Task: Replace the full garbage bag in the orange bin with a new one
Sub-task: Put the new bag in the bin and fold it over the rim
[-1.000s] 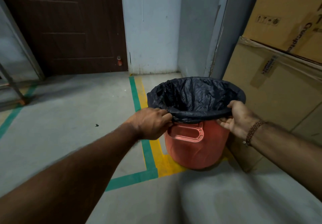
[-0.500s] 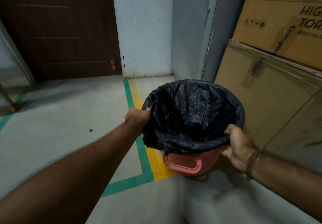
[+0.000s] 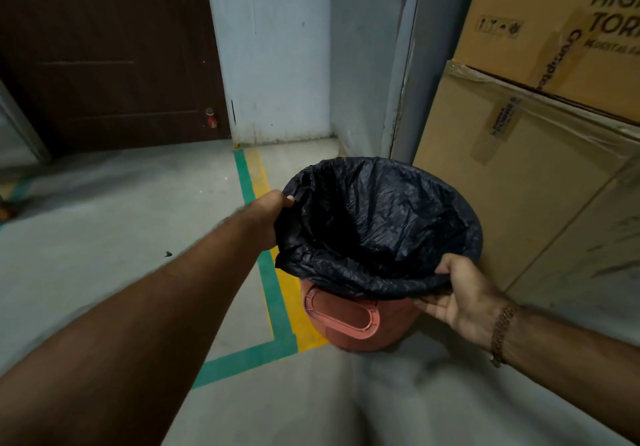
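The orange bin stands on the grey floor, and everything else is placed from it. A black garbage bag fills its top: the bag's mouth is spread wide open and its edge hangs down over the bin's upper part, so only the lower wall and the oval handle on the near side show below the plastic. What lies at the bottom of the bag is too dark to make out.

The left hand is at the bin's left side, fingers closed around the bag's edge, pinching a fold of the black plastic. The right hand is at the bin's near right side, thumb on top of the bag's edge and fingers curled beneath it, so it too has hold of the plastic; a beaded bracelet sits on that wrist.

Green and yellow floor tape runs along the bin's left side and turns a corner just in front of it. Stacked cardboard boxes stand close to the right of the bin. Beyond the bin is a pale wall, and further left of that a dark brown door.
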